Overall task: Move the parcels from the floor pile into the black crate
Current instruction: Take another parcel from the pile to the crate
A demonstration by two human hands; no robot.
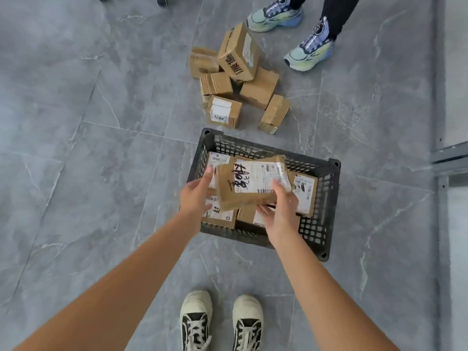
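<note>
A black lattice crate (326, 198) stands on the grey floor in front of me, with several labelled cardboard parcels lying flat inside. Over it I hold a flat brown parcel (250, 182) with a white label and black handwriting. My left hand (196, 192) grips its left edge and my right hand (281, 206) grips its lower right corner. The parcel is tilted and hovers just above the ones in the crate. Beyond the crate lies the floor pile (240, 79) of several small cardboard boxes.
Another person's feet in pale green and blue trainers (309, 46) stand right behind the pile. My own white canvas shoes (220, 323) are near the crate's front edge. A grey metal frame (448, 160) runs along the right.
</note>
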